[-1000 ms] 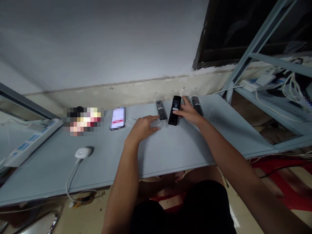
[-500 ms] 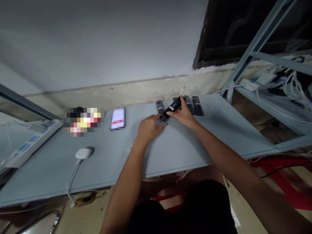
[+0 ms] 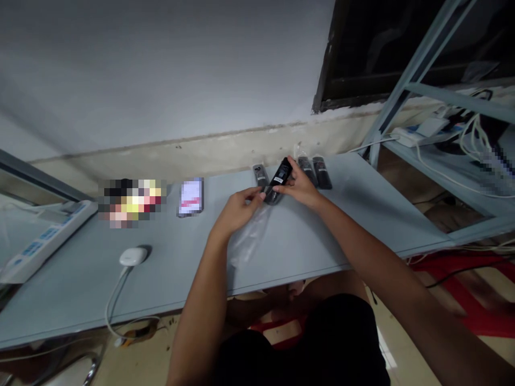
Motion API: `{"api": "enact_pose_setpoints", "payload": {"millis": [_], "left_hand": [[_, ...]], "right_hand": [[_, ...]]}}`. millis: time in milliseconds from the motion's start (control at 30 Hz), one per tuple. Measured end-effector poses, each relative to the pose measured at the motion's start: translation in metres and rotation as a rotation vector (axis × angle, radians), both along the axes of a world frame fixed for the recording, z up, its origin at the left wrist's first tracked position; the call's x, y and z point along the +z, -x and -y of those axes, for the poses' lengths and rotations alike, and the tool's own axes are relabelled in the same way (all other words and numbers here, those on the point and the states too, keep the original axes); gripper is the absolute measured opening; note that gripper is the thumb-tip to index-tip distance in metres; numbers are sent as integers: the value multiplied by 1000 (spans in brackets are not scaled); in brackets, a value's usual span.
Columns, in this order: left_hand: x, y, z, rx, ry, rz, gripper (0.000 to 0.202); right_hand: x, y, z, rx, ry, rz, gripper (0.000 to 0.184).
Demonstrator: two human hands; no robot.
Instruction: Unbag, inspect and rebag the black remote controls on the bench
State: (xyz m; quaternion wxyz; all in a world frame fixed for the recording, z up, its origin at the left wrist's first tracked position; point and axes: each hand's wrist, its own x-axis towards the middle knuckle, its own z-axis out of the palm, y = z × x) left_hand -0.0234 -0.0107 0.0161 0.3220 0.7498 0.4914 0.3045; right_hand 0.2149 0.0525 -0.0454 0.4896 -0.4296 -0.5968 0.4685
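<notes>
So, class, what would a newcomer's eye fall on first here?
The black remote control, held near the table's far edge by the right hand, with the left hand at its lower end, stands out first. A clear plastic bag lies just below them on the pale table.

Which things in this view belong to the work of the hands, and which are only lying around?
Part of the work:
black remote control, in right hand
clear plastic bag, at left hand
three bagged remotes

Lying around:
phone
white power strip
white corded device
</notes>
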Motion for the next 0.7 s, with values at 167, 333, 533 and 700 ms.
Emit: {"api": "enact_pose_setpoints", "payload": {"millis": [167,333,533,700], "left_hand": [[-2,2,-6,-32,196,205,49],[-12,-2,-9,0,296,213,43],[-14,-5,-10,60,337,264,32],[-19,-9,-13,156,285,230,31]], "right_hand": [[12,-11,4,169,25,-85,127],[17,-10,12,265,52,-104,124],[17,-9,15,295,51,-54,131],[11,-10,13,241,58,1,134]]}}
